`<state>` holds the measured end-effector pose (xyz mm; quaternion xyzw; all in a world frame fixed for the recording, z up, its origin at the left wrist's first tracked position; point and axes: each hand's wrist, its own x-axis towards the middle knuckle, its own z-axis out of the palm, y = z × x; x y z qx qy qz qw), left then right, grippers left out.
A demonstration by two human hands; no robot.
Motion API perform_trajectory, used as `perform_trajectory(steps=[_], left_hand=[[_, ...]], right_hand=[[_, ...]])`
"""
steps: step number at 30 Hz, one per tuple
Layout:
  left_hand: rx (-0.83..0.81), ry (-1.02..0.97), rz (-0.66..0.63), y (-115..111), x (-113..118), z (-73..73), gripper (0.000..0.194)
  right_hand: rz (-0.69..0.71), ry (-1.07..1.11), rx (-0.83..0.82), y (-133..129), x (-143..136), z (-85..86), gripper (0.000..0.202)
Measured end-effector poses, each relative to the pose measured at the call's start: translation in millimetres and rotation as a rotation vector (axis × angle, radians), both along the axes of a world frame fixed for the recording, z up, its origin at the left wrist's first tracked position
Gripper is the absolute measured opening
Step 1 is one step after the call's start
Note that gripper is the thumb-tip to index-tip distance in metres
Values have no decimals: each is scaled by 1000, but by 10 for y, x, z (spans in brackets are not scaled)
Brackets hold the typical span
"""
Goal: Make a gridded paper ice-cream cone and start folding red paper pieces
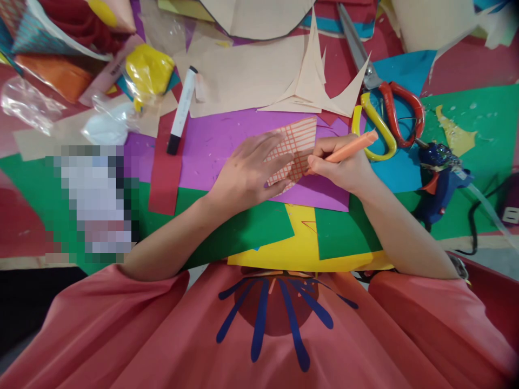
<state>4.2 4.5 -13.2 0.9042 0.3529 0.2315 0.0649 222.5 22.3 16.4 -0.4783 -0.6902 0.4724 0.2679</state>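
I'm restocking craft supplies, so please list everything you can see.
gridded paper: 1, cream and orange, centre
pen: 1, orange, centre
marker: 1, white and black, left of centre
scissors: 1, red and yellow handles, upper right
glue gun: 1, blue, right
cable: 1, black, right
yellow scrap: 1, yellow, right
red strip: 1, red, left
bagged lump: 1, yellow, upper left
other packaging: several, mixed colours, upper left
coloured sheets: several, purple, green, blue, yellow, throughout
cream paper: several, cream, top
pixelated patch: 1, contents hidden, left
shirt: 1, pink and blue, bottom
left hand: 1, on gridded paper
right hand: 1, holding pen
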Motion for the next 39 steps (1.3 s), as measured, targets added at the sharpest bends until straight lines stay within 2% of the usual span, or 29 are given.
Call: perform_trajectory(steps=[2,6,9,13,18,24,36,39], left_hand=[[20,-14,-5,-2,1,-3,38],[-66,13,21,-17,-5,19,40],[-144,57,23,-38,-4,69,40],[-163,88,-54,-66,14,134,28],[-75,44,-158,-73,34,142,26],[14,39,-163,-59,32,135,26],[-119,73,-157,-66,25,137,27],[-103,51,-157,-64,24,131,27]], right_hand=[[-22,64,-62,16,5,-3,30],[-129,205,-117,42,9,-30,31],[-236,257,-65,37,9,-45,30],[-296,182,6,17,-1,-41,33],[-279,136,32,1,-16,-37,35],[-242,46,96,1,-18,-49,30],[-206,25,88,18,-26,-43,28],[-207,16,96,23,-27,-37,27]])
